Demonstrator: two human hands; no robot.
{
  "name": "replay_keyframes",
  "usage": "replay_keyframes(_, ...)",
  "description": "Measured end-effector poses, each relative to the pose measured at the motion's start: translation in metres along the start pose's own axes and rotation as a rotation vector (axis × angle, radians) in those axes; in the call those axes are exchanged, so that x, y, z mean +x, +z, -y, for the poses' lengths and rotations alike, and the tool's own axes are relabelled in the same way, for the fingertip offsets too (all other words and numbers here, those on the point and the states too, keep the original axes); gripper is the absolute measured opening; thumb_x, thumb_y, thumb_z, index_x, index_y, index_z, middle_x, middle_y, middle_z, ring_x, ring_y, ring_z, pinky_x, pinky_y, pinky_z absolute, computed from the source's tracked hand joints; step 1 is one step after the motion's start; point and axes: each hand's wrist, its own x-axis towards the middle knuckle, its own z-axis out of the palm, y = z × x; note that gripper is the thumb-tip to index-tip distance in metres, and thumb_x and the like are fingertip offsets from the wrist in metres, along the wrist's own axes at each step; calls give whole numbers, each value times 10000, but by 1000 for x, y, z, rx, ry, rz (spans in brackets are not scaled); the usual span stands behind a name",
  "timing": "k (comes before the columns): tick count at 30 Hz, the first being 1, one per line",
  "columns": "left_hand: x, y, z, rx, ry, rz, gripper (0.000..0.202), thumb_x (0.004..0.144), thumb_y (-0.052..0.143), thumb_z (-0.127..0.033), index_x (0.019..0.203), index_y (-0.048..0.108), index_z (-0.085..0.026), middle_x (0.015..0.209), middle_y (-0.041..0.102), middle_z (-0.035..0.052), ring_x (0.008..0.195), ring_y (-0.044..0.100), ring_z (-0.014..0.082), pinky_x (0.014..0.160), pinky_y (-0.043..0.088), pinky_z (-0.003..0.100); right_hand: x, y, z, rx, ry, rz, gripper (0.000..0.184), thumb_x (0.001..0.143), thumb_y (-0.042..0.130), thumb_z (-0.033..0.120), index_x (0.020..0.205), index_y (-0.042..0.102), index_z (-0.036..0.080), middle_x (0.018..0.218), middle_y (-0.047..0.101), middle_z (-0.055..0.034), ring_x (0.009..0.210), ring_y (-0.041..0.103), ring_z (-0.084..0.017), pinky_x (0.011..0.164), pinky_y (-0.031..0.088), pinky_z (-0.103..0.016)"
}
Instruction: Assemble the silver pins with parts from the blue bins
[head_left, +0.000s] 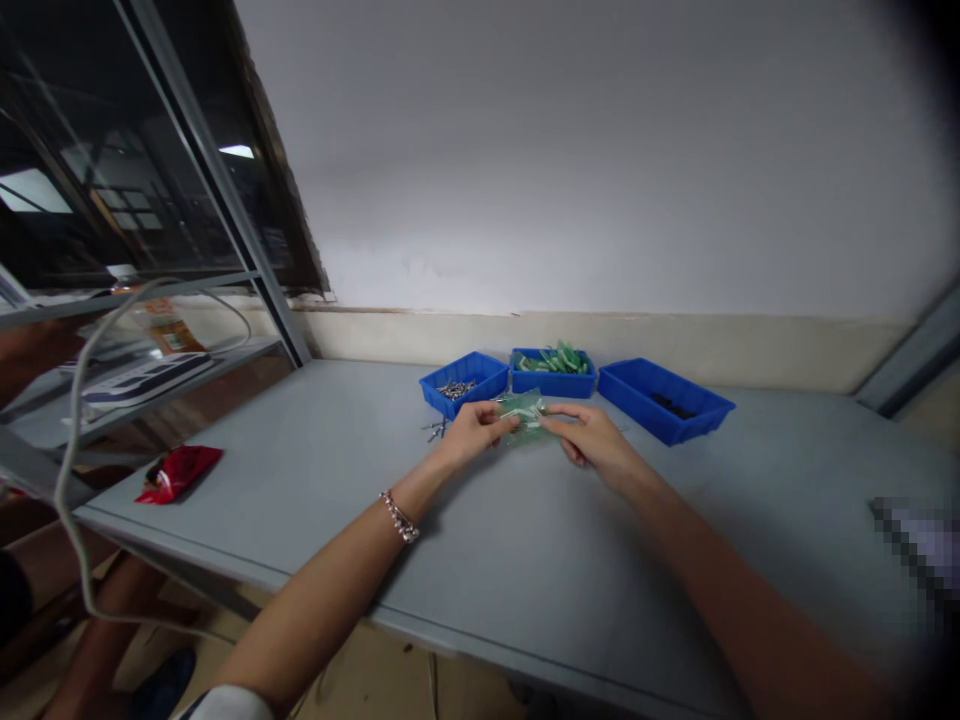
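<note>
Between my two hands, just above the table, is a small clear green-tinted plastic bag point(525, 412) with something pale and thin showing in it. My left hand point(480, 428) pinches its left side, and my right hand point(589, 435) grips its right side. Behind it stands a blue bin point(553, 384) holding green plastic pieces or bags. To its left, another blue bin point(493, 380) contains small metal parts that look like screws. A few loose metal parts point(435, 430) lie on the table beside my left hand.
A third blue bin point(675, 430), at the right, has small dark parts in it. A red crinkled packet point(180, 473) lies near the table's left end. Beyond are a metal shelf with a power strip point(150, 382), a bottle point(166, 325), a hanging cable point(75, 440) and another person's limbs.
</note>
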Motion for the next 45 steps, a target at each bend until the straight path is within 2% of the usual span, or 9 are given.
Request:
replay_keyframes(6,2,0,0,-77,-108,33,414,761,427,-531,767,572,-143,626,523,9,447,386,56,422,257,210,-3,0,5,232,8,56,179,660,581,232,828,573,172,749,661,-51,427,521,-77,374,294,-204)
replay_keyframes(11,2,-1,2,-148,-288,111,470,748,435,-553,921,556,-132,782,605,72,426,460,65,388,249,206,-2,3,6,233,-5,29,104,656,491,135,731,560,155,602,622,-28,504,599,-132,374,292,-193)
replay_keyframes(14,1,-1,3,-186,-230,109,372,679,604,-417,904,565,-123,692,576,31,442,462,50,408,275,188,-1,2,5,210,-31,50,97,652,487,154,705,568,149,580,602,-19,496,595,-135,369,288,-193)
replay_keyframes(19,3,1,2,-183,-55,-39,342,634,661,-300,894,529,-122,510,483,-47,420,428,45,424,308,176,-4,4,4,136,-105,69,197,684,538,323,797,581,166,659,583,-12,517,532,-104,379,317,-187)
replay_keyframes(23,5,2,2,-137,36,-113,358,629,655,-286,903,484,-132,578,517,-41,432,441,47,439,352,184,1,7,10,-82,-280,-14,247,658,572,284,875,517,179,577,537,28,482,488,-100,422,369,-201)
replay_keyframes(27,7,-1,6,-5,105,-231,372,697,588,-322,994,447,-149,736,567,16,479,470,56,463,392,201,29,0,29,-426,-576,-336,275,685,514,183,959,498,187,636,575,6,571,542,-126,587,426,-254)
replay_keyframes(30,9,-5,7,104,140,-302,330,729,549,-310,999,451,-147,770,559,30,484,451,52,467,394,206,57,-6,44,-765,-631,-514,326,727,456,148,1052,472,176,746,611,-45,681,570,-165,662,414,-284)
replay_keyframes(36,8,-8,5,259,207,-356,272,740,526,-278,972,466,-150,770,552,26,513,441,62,494,383,218,94,3,44,-1398,-493,-388,358,794,345,69,1141,423,115,902,603,-150,867,544,-216,660,403,-279)
replay_keyframes(45,6,-8,2,341,207,-384,251,755,492,-257,977,445,-151,784,541,30,511,435,66,497,376,228,107,3,27,-1479,-412,-269,250,788,400,104,871,636,99,819,637,-186,957,511,-267,748,382,-362)
